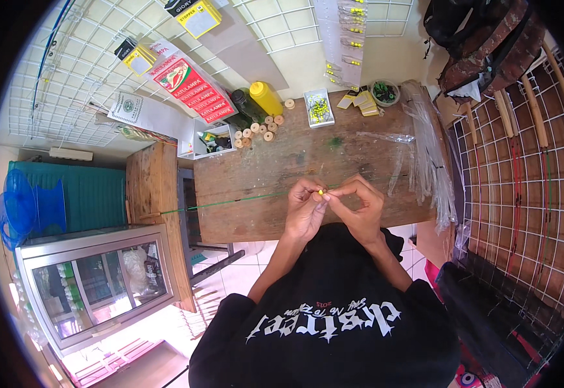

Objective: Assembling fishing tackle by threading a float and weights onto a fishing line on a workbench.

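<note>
Over the front part of the wooden table, my left hand (304, 210) and my right hand (361, 205) meet fingertip to fingertip. Between them they pinch a small bright yellow bead (321, 192); its finer details are too small to make out. A thin green rod or line (249, 198) stretches across the table from the left side toward my left hand. Whether it joins the bead is hidden by my fingers. Farther back, a white box (309, 119) contains many small yellow-green beads like the pinched one.
Wooden spools (269, 136), a yellow bottle (265, 99) and a dark bottle (246, 103) stand at the table's back. Clear plastic sleeves (427, 155) drape over the right edge near a round tub (385, 94). A glass display case (100, 281) is at left.
</note>
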